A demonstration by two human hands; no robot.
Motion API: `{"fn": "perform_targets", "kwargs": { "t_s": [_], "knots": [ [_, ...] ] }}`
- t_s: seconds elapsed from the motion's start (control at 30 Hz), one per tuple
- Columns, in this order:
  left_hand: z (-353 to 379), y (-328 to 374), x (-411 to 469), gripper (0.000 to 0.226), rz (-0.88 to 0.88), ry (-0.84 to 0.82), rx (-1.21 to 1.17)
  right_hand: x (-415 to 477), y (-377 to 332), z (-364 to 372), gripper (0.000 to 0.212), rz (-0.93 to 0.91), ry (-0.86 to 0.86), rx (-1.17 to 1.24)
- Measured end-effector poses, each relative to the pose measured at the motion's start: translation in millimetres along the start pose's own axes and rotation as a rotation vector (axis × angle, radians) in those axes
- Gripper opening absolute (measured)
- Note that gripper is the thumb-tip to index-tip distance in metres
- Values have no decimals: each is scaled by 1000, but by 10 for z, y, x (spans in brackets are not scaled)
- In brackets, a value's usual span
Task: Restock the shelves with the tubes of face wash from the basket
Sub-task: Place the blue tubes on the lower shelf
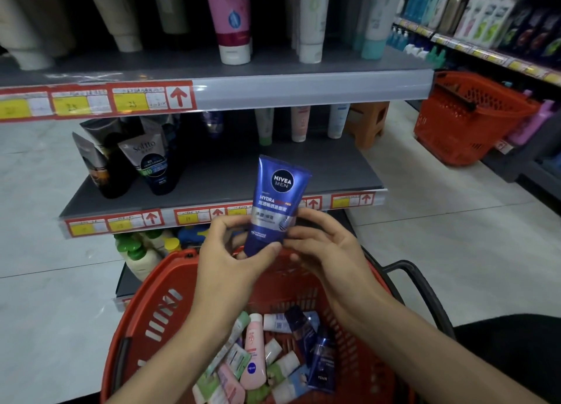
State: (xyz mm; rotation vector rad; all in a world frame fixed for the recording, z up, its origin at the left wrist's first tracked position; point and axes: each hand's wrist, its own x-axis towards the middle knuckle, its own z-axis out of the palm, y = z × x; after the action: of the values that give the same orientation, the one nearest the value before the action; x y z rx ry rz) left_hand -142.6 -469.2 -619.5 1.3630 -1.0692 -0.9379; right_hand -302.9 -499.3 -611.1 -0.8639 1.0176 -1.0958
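Note:
A blue Nivea Men tube (274, 200) stands upright, cap end down, above the red basket (158, 309). My left hand (230, 251) pinches its lower part from the left, thumb across the bottom. My right hand (321, 245) grips the same tube from the right with curled fingers. Several tubes (267, 361) in pink, green, white and dark blue lie jumbled in the basket's bottom. Behind the held tube is the grey middle shelf (230, 175), with dark tubes (151, 163) standing at its left.
The upper shelf (303, 84) carries tall tubes, one pink (232, 21). Three pale tubes (300, 124) stand at the middle shelf's back. Green-capped bottles (139, 251) sit on the bottom shelf. A second red basket (467, 118) and an orange stool (367, 124) stand on the floor at right.

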Motion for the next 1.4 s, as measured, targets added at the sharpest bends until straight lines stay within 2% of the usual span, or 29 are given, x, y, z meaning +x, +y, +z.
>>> {"fn": "perform_targets", "kwargs": {
  "t_s": [0.1,0.2,0.43,0.7,0.83,0.97,1.2,1.4],
  "knots": [
    [-40,-34,60,36,-131,-59,-206,-36,-55,0,45,-65,-56,-32],
    [-49,-77,74,36,-243,-130,-380,-66,-73,10,45,-133,-94,-105],
    [-80,-111,55,35,-278,-153,-462,-128,-45,99,39,-217,-113,-202],
    [-143,-129,76,28,-215,-127,-255,-160,37,193,26,-282,-84,-288],
    [-193,-69,57,19,-167,-121,-196,-96,60,283,30,-284,-60,-329],
    [-282,-100,180,29,-100,-104,-133,109,92,407,31,-278,-61,-331],
    [-479,-184,615,51,-33,111,151,571,199,743,30,-237,-68,-338],
    [-450,-79,996,53,38,235,330,1069,177,1035,27,-152,-71,-251]
  ]
}}
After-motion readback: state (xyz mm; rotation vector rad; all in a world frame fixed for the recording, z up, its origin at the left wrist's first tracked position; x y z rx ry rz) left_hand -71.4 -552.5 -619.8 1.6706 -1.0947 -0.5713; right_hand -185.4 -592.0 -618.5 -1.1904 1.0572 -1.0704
